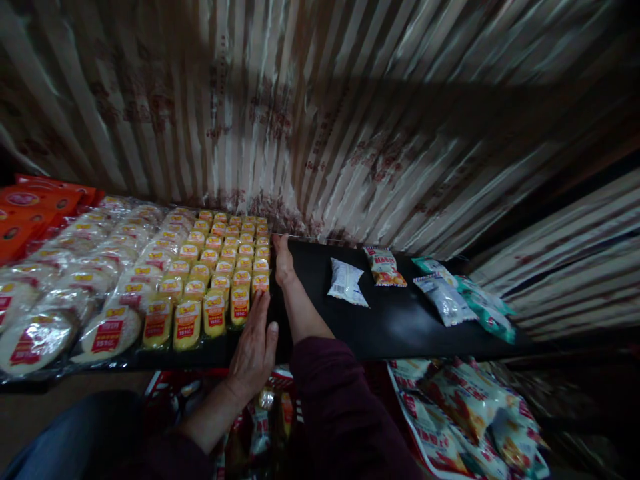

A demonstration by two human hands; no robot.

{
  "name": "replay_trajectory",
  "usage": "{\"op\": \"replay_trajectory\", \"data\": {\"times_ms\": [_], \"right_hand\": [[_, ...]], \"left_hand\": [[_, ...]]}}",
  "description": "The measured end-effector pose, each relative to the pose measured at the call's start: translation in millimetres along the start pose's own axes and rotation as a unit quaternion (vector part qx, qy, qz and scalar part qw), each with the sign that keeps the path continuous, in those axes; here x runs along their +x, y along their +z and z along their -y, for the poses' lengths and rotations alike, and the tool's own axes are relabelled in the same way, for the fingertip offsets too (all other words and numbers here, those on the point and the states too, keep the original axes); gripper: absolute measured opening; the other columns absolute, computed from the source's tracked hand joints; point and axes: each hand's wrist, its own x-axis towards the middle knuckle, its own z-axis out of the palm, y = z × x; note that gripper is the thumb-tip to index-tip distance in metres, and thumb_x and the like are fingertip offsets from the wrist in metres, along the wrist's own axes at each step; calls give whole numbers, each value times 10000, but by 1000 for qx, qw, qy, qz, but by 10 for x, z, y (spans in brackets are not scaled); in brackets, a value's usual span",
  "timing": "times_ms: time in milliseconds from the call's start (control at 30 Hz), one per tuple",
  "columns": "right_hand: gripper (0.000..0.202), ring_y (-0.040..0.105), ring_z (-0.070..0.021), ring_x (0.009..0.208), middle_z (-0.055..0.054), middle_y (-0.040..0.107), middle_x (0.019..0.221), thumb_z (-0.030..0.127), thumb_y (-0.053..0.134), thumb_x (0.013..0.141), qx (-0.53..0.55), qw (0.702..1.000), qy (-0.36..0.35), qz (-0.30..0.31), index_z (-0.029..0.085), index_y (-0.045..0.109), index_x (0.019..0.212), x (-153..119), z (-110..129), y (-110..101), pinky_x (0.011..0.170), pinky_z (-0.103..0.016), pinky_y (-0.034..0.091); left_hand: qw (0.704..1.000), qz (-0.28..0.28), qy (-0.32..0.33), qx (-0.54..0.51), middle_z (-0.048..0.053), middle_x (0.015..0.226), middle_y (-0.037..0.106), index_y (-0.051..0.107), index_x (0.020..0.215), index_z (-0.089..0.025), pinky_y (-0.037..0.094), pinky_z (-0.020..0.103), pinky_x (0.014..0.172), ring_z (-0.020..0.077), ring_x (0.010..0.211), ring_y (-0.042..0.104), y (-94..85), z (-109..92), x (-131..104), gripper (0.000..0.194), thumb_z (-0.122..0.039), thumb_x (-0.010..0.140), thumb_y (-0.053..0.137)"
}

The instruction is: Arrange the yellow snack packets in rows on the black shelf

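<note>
Rows of small yellow packaged cakes (215,312) with red and yellow labels stand on a black shelf (310,293). My left hand (253,343) lies at the front right corner of these rows, fingers stretched out and thumb apart, its fingertips against the end packets. Farther back, my right hand (283,261) is flat and upright along the right side of the rows, its fingers extended. Neither hand grips a packet. A white packet (346,281) and a red and white snack bag (385,267) lie to the right of my right arm.
Round flat packaged breads (107,333) fill the shelf's left, beside orange bags (37,213). Green packets (485,307) and a silvery packet (445,300) lie at the right. Below are a red crate (400,400) of snack bags and another under my arms. A pleated printed curtain (300,120) hangs behind.
</note>
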Motion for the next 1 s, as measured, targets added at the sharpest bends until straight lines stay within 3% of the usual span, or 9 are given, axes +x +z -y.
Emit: {"op": "replay_trajectory", "data": {"times_ms": [167,467,633,767,833,900,967,1000], "right_hand": [[627,422,-166,1331,-106,463,1425,535,200,950,19,999,-5,-45,127,498,1321,-283,8,-172,1120,-329,287],[530,580,-189,1172,-158,601,1272,486,297,927,51,993,-3,-106,105,596,1141,-1154,-170,-412,1037,-338,400],[435,629,-191,1069,-138,676,1131,462,377,897,48,989,-34,-133,131,623,1035,-1654,-274,-430,975,-359,441],[430,664,-185,927,-106,719,953,500,423,866,49,988,-63,-132,144,634,983,-2132,-332,-436,877,-347,482],[414,666,-175,842,-81,721,858,508,454,847,34,989,-64,-131,152,644,937,-2374,-418,-450,820,-328,494],[404,657,-164,771,-57,711,787,513,457,838,17,991,-44,-128,163,650,893,-2588,-575,-489,772,-310,499],[377,647,-157,736,-37,700,756,497,451,832,-6,992,-5,-127,177,647,864,-2760,-795,-560,737,-294,502],[339,646,-156,739,-30,699,760,470,463,822,-30,992,19,-123,184,643,855,-2830,-916,-606,727,-287,503]], "left_hand": [[999,-11,34,25,132,1508,332,213,1470,-168,313,431,1136,209,1414,246,-14,-8,0,531,-232,951,306],[992,34,111,55,155,1338,540,427,1348,-111,417,429,1074,225,1322,420,-34,-30,-115,473,-127,884,337],[991,37,117,47,173,1214,613,521,1244,-81,483,411,1008,222,1182,547,-68,-6,-407,478,-42,794,365],[992,61,104,25,138,1133,649,608,1104,-126,474,410,1010,216,1195,533,-189,-30,-811,440,-11,757,364],[995,87,58,8,123,1083,666,640,1028,-146,473,402,1000,214,1159,558,-255,-10,-1051,402,-19,748,380],[993,110,-38,-7,106,1011,686,663,957,-164,490,385,956,208,1043,615,-311,65,-1279,356,-39,733,417],[976,114,-182,-25,79,960,705,677,892,-185,487,362,932,199,969,639,-357,196,-1466,304,-57,719,463],[953,93,-285,-31,61,902,714,680,851,-190,490,341,907,190,922,650,-377,274,-1538,283,-55,705,479]]}}
